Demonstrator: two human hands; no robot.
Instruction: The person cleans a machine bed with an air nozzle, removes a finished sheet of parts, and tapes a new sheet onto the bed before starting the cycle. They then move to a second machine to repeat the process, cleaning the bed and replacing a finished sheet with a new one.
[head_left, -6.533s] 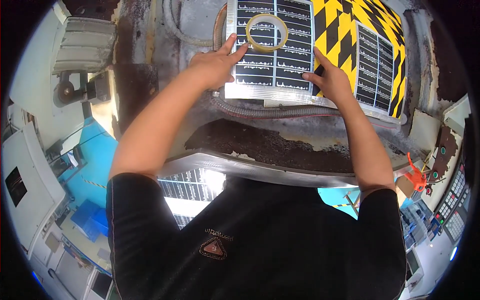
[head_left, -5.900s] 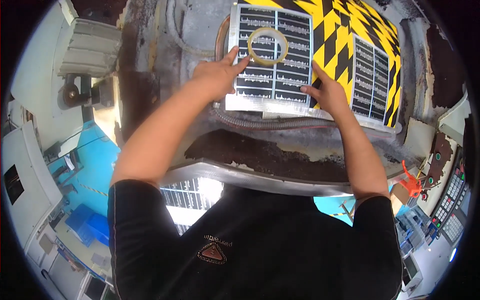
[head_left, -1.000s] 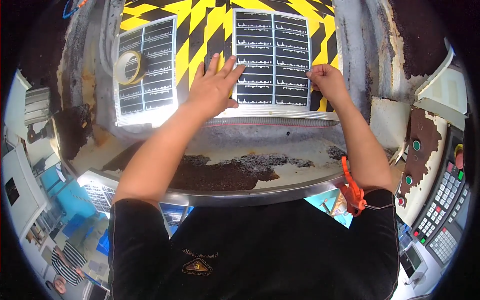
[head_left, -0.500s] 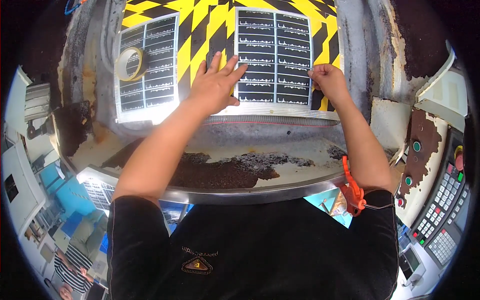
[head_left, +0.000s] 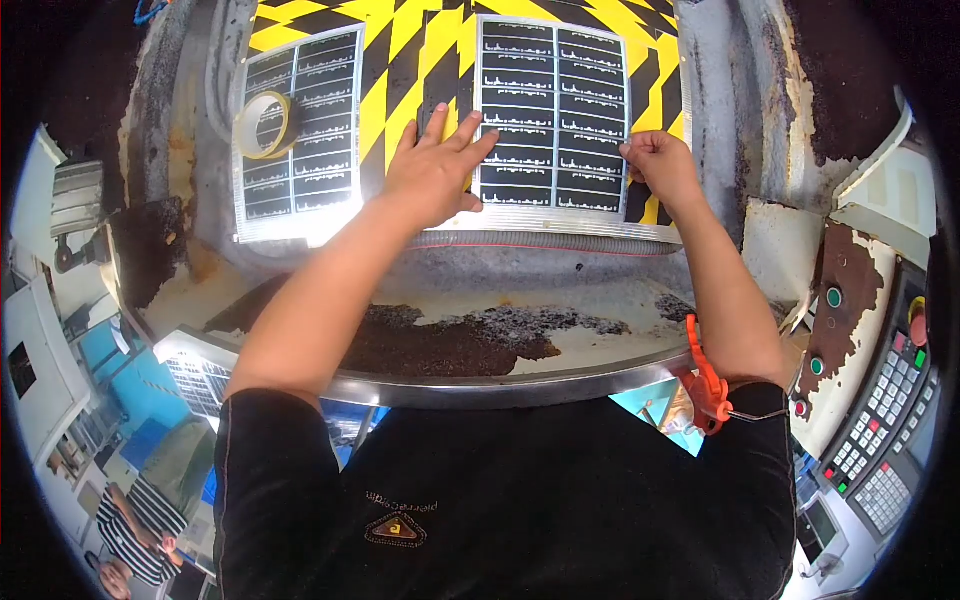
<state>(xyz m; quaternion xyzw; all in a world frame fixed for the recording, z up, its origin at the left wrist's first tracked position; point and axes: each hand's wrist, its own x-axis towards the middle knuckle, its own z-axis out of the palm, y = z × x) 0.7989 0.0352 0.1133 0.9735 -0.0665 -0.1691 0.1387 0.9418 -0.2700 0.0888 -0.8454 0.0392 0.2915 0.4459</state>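
A black-and-white printed sheet [head_left: 520, 152], divided into rows of small panels, lies flat on a yellow-and-black striped board [head_left: 437, 65]. My left hand [head_left: 435, 175] rests with spread fingers on the board, its fingertips touching the sheet's left edge. At the sheet's right edge my right hand [head_left: 660, 165] has thumb and forefinger pinched together; whatever is between them is too small or hidden to make out. A similar printed sheet [head_left: 325, 125] lies farther left, and a roll of tape [head_left: 284, 128] sits on it.
A ribbed hose [head_left: 550, 240] runs along the board's near edge. Closer to me is a worn metal rim [head_left: 480, 392], with an orange-handled tool [head_left: 708, 385] by my right arm. A machine control panel [head_left: 885, 405] stands at right. Another person [head_left: 140, 535] in stripes is at lower left.
Both hands keep their places on the sheet, the right still pinched. The whole view has shifted slightly, and the person at lower left has moved a little.
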